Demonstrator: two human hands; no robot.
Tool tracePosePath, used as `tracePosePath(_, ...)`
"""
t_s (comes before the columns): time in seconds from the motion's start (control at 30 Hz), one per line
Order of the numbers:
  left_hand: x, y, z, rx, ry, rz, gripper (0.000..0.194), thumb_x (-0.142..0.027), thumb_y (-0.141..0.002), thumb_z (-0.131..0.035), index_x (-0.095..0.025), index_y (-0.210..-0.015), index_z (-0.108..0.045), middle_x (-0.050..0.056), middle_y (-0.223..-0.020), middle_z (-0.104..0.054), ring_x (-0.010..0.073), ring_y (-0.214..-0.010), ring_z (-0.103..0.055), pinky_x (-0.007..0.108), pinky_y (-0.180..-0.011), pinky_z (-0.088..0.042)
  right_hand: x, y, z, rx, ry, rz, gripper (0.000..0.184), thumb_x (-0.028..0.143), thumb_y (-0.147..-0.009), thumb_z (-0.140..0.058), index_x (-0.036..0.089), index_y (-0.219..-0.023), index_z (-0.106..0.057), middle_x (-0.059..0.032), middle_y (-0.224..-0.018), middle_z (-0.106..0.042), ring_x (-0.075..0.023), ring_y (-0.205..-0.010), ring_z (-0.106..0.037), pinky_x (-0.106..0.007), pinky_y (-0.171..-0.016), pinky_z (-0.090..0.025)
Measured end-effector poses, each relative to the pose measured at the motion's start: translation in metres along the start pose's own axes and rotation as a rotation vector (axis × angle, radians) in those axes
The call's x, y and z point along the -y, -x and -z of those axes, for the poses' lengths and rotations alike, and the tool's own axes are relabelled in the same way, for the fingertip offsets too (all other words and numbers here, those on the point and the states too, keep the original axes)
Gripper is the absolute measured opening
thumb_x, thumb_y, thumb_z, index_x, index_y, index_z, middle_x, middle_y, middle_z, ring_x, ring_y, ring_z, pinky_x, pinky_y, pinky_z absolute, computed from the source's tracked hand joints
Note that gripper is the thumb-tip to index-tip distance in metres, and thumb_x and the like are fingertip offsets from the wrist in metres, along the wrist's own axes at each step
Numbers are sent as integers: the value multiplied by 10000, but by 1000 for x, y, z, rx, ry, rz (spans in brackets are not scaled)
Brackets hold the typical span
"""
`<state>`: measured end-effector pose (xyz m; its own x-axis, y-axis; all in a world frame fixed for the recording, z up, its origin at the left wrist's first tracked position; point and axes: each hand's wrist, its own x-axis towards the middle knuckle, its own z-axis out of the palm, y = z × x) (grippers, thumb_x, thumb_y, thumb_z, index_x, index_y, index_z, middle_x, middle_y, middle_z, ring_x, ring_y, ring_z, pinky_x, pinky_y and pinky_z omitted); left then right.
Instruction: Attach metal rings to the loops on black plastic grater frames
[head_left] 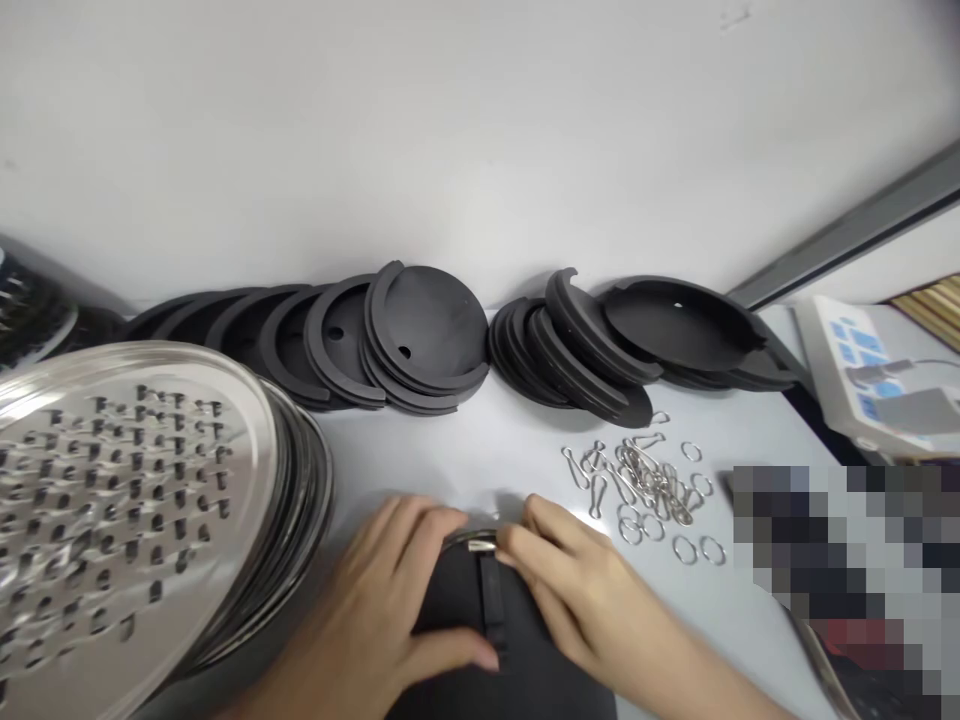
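Closest to us, at 6 o'clock, our left hand and our right hand close in from either side on a black rounded piece with a flat black strap running up its middle. Both hands are curled and partly closed around it, fingers resting on its upper edge, and between them sits a small silver metal clip at the top of the strap. We seem to be working at that strap end, though our fingers hide exactly how it is fastened.

At 9 o'clock, a stack of round stainless-steel plates punched with rows of small slots leans just beside our left hand. At 2 o'clock from the hands, a loose pile of silver wire snap hooks and thin steel split rings lies on the pale grey desk. Further out, at 12 o'clock, two leaning rows of matte black notched discs line up against the white wall. At 2 o'clock, a white device with blue panels stands farther off.
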<state>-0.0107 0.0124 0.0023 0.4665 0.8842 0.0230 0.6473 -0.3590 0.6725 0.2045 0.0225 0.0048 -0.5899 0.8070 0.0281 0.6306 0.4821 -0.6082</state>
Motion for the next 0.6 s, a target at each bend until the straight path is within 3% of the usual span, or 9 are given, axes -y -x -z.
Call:
tracePosePath(0.07, -1, 1, 2, -88, -114, -35, 435, -509, -833, -640, -242, -1144, -494, 44, -1015, -613, 256, -941, -610, 371, -782, -508, 1, -4, -1, -34, -22, -43, 175, 132, -953, -360, 198, -820, -453, -8, -778, -421, -130, -633, -456, -243, -566, -410)
tracePosePath(0.2, -7, 6, -3, -197, -244, -77, 262, -339, -986, -423, -224, -1217, -465, 50, -1062, -622, 223, -967, -615, 352, -826, -490, 5, -9, -6, -87, -79, -87, 205, 174, -977, -337, 208, -789, -410, 2, -761, -413, -130, -621, -449, -254, -564, -389)
tracePosePath(0.4, -11, 2, -10, -305, -249, 4, 305, -193, -989, -342, -185, -1287, -409, 89, -1157, -580, 214, -1070, -586, 340, -889, -471, 10, -19, -15, -132, -192, -160, 182, 194, -984, -342, 214, -824, -428, -6, -794, -448, -146, -678, -478, -281, -617, -408)
tracePosePath(0.6, -5, 0, -12, -300, -140, 33, 333, -71, -937, -305, -207, -1213, -433, 57, -1044, -610, 191, -992, -614, 332, -876, -483, 1, -27, -7, -2, -269, -50, 195, 195, -995, -346, 212, -815, -419, 4, -792, -433, -131, -696, -472, -265, -637, -398)
